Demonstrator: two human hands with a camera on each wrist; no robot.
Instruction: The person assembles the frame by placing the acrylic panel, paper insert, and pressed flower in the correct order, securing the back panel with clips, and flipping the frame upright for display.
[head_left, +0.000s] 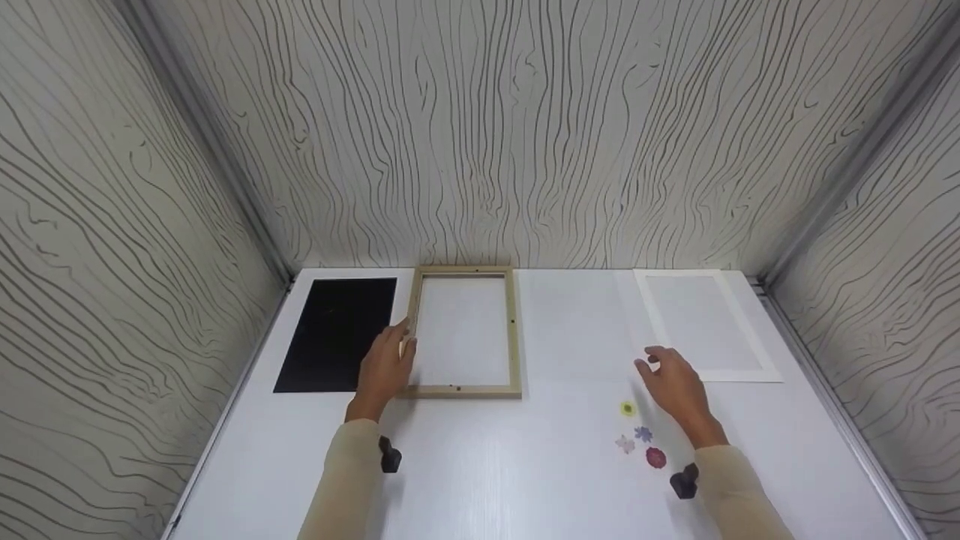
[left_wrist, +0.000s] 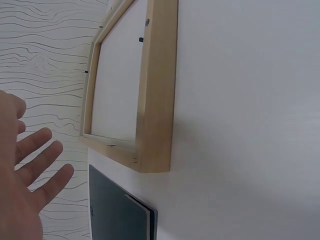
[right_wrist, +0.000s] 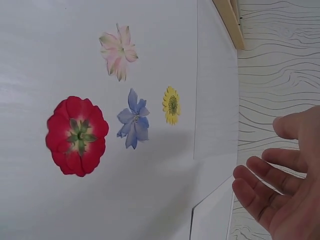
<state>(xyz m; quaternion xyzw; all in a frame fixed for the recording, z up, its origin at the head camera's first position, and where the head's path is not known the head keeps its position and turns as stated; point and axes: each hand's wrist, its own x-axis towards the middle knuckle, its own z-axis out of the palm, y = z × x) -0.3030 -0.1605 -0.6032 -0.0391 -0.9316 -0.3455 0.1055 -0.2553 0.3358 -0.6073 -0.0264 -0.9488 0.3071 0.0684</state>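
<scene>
My left hand (head_left: 385, 367) hovers over the left side of a pale wooden picture frame (head_left: 515, 337), fingers spread and relaxed with nothing in them. In the left wrist view the hand appears apart from the frame. Beside it on the left, partly behind my wrist, lies a black backing board (head_left: 337, 330). My right hand (head_left: 675, 386) is held loosely, empty, near the lower left corner of a white mat (head_left: 750, 330). Close by lie pressed flowers: a yellow one (right_wrist: 171, 105), a blue one (right_wrist: 134, 120), a pale pink one (right_wrist: 119, 51) and a red one (right_wrist: 77, 136).
A thin, nearly clear sheet (head_left: 577, 322) lies flat between the frame and the mat. The white table (head_left: 480, 465) meets wood-grain patterned walls (head_left: 480, 135) at the back and both sides.
</scene>
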